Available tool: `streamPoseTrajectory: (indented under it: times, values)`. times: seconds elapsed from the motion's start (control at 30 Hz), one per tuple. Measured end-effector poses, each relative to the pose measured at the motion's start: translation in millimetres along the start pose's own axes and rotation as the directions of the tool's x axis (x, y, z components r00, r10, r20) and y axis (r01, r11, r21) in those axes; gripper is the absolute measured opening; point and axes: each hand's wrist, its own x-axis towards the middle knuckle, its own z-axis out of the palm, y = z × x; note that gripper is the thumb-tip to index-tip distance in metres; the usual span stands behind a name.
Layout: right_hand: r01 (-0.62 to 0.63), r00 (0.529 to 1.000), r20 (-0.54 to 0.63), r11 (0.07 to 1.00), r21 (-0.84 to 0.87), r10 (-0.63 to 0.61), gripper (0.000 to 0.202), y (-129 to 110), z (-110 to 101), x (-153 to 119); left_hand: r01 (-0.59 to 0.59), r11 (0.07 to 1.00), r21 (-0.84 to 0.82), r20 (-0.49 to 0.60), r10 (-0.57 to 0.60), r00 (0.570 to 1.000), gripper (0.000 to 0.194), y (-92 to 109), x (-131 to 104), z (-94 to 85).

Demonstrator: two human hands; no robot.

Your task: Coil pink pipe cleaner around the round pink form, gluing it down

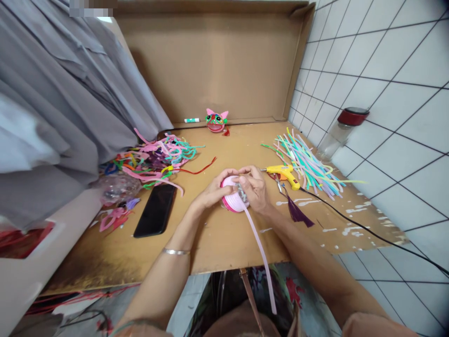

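Note:
Near the front middle of the table, both hands close around a round pink coil of pipe cleaner [233, 198] with a darker pink edge. My left hand [218, 188] grips its left side, thumb across the top. On its right side, my right hand [254, 189] presses thumb and fingers against a clear or greyish patch that is partly covered. From the coil a loose pink pipe cleaner end [260, 248] hangs down past the table's front edge. Just right of my right hand lies a yellow glue gun [282, 173], its nozzle close to my fingers.
Loose pipe cleaners [312, 164] lie at right, beside a glass bottle [338, 135] and a purple tassel [298, 213]. A tangled pile [157, 157] and a black phone [155, 210] are at left. A colourful animal-face ornament [215, 120] stands at the back. The glue gun's cord [361, 223] runs right.

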Motion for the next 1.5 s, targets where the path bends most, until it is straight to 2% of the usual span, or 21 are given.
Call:
streamPoseTrajectory:
  times: [0.07,0.17,0.27,0.33,0.57,0.77,0.9,1.03,1.2,1.33,1.5]
  values:
    - [-0.022,1.000,0.008,0.997,0.067,0.022,0.053,-0.2,0.2,0.6,-0.014,1.000,-0.009,0.003,0.014,1.000,0.052,-0.7,0.6,0.3]
    - [-0.114,0.992,-0.038,0.981,0.157,0.121,0.059,2.7,0.2,2.6,-0.018,0.999,-0.042,-0.001,0.018,1.000,0.051,-3.6,1.6,0.2]
    - [-0.202,0.968,-0.112,0.963,0.176,0.224,0.061,7.4,-0.1,5.1,-0.023,0.998,-0.059,-0.005,0.023,1.000,0.050,-6.1,2.1,0.3]
    - [-0.216,0.961,-0.134,0.960,0.176,0.241,0.061,9.7,0.1,6.1,-0.036,0.997,-0.063,-0.005,0.035,0.999,0.049,-6.2,2.3,0.8]
    - [-0.194,0.971,-0.107,0.965,0.178,0.215,0.058,9.7,2.7,4.4,-0.041,0.998,-0.049,-0.051,0.038,0.998,0.047,1.6,1.5,8.4]
    - [-0.226,0.960,-0.124,0.955,0.191,0.252,0.059,13.0,3.4,4.4,-0.071,0.995,0.066,-0.174,0.082,0.981,0.037,-0.3,2.2,13.0]
    - [-0.238,0.960,-0.108,0.954,0.180,0.260,0.060,15.9,4.0,3.9,-0.092,0.992,0.083,-0.207,0.107,0.972,0.032,-1.9,3.6,14.9]
    - [-0.185,0.975,-0.096,0.970,0.159,0.201,0.057,12.8,3.0,2.6,-0.094,0.993,0.072,-0.232,0.108,0.967,0.033,0.9,4.5,17.3]
    - [-0.127,0.989,-0.058,0.982,0.143,0.137,0.056,4.0,1.8,2.4,-0.115,0.993,0.032,-0.211,0.119,0.970,0.032,-0.1,5.4,16.5]
    - [-0.206,0.972,-0.070,0.953,0.222,0.226,0.056,1.5,-0.4,4.8,-0.131,0.990,0.042,-0.212,0.137,0.967,0.030,-5.6,7.0,14.0]
    - [-0.318,0.913,-0.139,0.884,0.343,0.383,0.049,3.7,-3.7,8.7,-0.168,0.978,0.124,-0.219,0.192,0.957,0.020,-8.8,9.3,12.3]
